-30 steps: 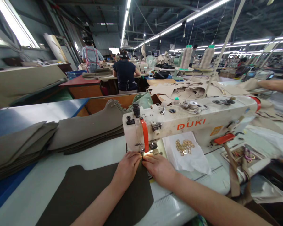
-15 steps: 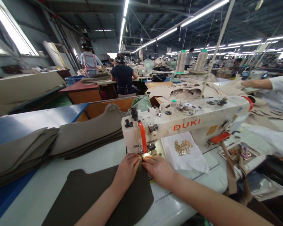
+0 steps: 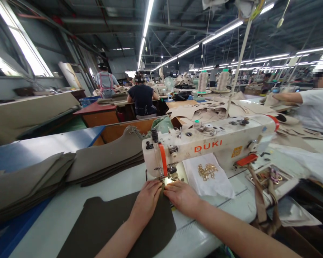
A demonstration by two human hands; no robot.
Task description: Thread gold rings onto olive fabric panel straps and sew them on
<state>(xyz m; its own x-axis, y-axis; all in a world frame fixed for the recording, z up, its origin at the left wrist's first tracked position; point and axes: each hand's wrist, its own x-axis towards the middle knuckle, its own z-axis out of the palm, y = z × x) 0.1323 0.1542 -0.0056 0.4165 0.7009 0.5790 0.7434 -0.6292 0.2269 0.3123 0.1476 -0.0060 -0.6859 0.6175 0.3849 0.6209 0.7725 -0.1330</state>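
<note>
A white sewing machine (image 3: 188,147) with orange trim stands on a pale table. Beneath its lit needle area lies the upper edge of a dark olive fabric panel (image 3: 104,222), which spreads over the table toward me. My left hand (image 3: 147,200), fingers pressed together, grips the panel's edge just left of the needle. From the right, my right hand (image 3: 183,197) pinches the same edge, its fingertips close to those of my left hand. The fingertips hide the exact spot where the fabric meets the presser foot.
Gold metal rings (image 3: 207,172) lie on a white cloth (image 3: 223,184) right of the needle. A parts tray (image 3: 288,179) sits farther right, with straps hanging beside it. Stacked fabric panels (image 3: 104,161) lie at the left. People sit and stand beyond the machine.
The camera view has shifted slightly, so the machine and table appear a little lower. Both hands remain at the needle area on the fabric, with little visible movement.
</note>
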